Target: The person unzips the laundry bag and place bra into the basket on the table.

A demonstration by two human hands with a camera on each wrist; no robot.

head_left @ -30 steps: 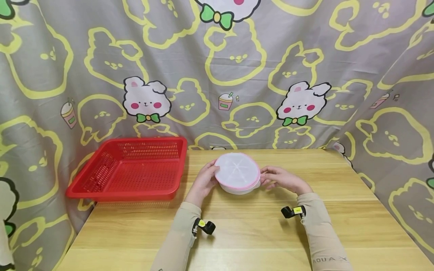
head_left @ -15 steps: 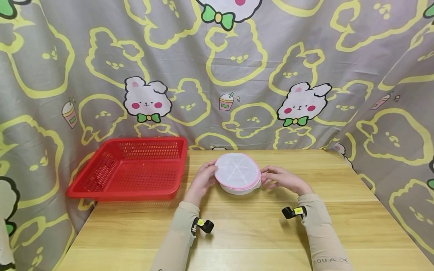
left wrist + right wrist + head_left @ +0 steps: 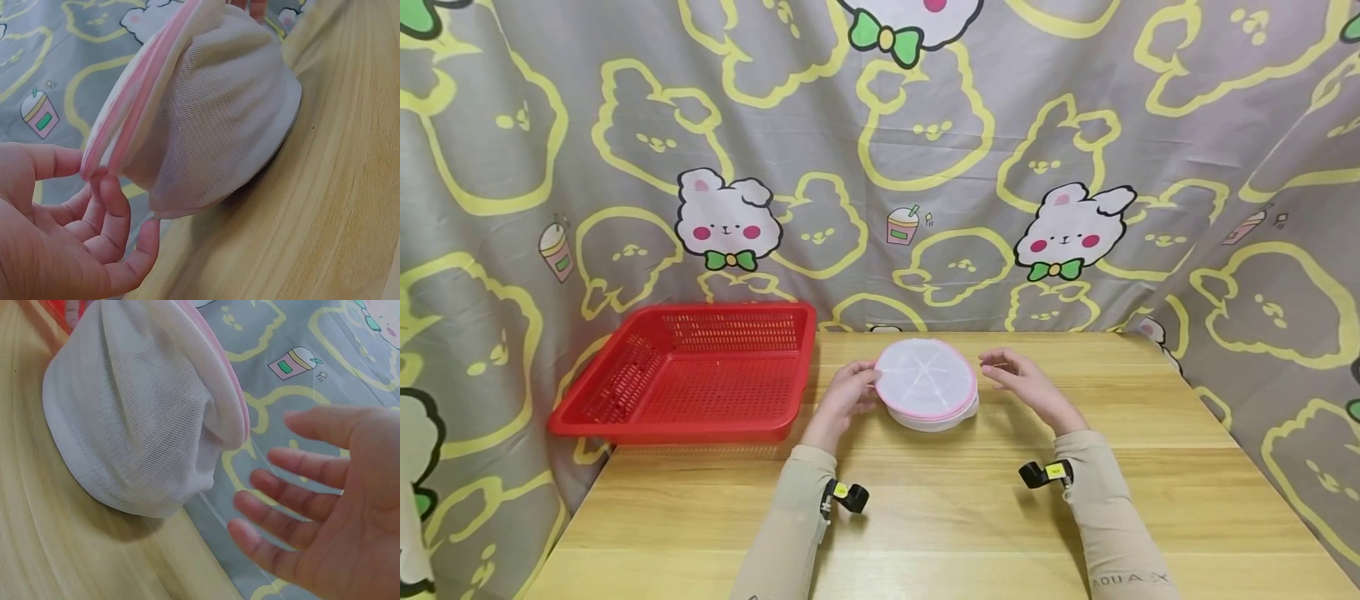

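Bright, even light with soft shadows under the mesh bag (the wrist views bend and blur toward their edges).

mesh pouch: white netting; pink zip band round the rim
basket: bright red, perforated all over
tabletop: pale yellow wood grain
curtain: grey; yellow bunny outlines; white bunnies with green bows
sleeves: beige

The mesh pouch is viewed from above and in front by the head camera, closely from either side by both wrist cameras (shared by all three).
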